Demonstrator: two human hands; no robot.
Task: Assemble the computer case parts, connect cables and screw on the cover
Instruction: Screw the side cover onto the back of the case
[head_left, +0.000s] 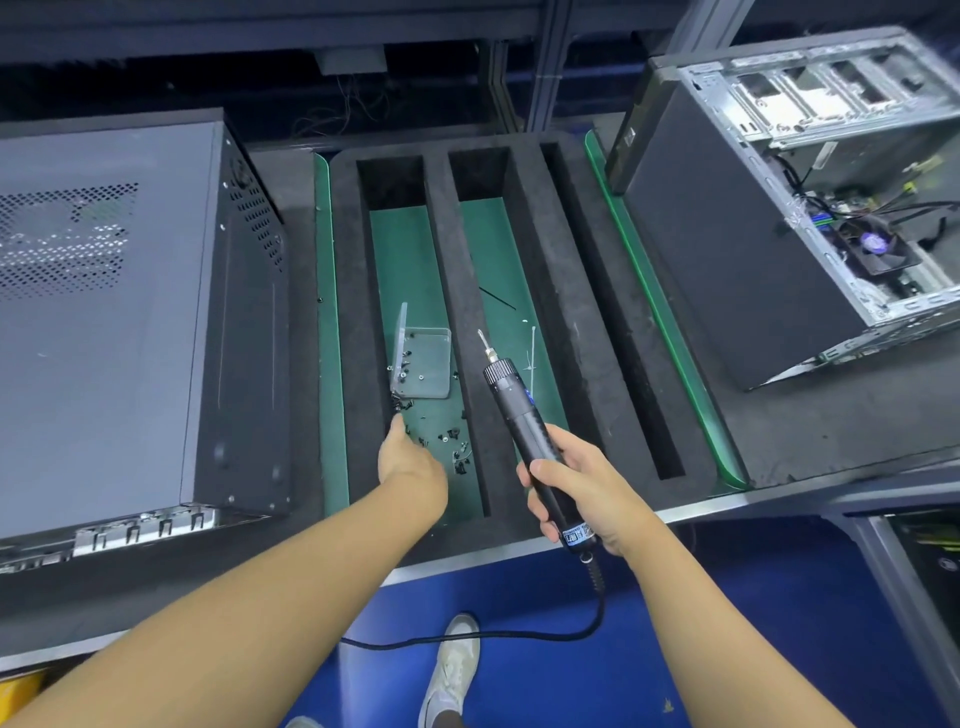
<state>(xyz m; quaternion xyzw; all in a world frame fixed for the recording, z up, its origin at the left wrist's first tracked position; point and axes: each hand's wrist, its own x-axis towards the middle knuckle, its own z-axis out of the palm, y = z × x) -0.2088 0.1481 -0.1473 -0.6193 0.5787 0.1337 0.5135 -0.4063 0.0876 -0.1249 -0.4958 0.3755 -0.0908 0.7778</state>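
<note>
My right hand grips a black electric screwdriver with its bit pointing up and away over the foam tray. My left hand reaches into the left green slot, its fingertips down among several small black screws; whether it pinches one is hidden. A clear plastic screw box with its lid open lies just beyond that hand. A closed grey computer case with its cover on lies at the left. An open case showing its fan and cables stands at the right.
A black foam tray with long slots over a green mat fills the middle. White cable ties lie in the second slot. The screwdriver's cord hangs below the bench edge, above a blue floor and my shoe.
</note>
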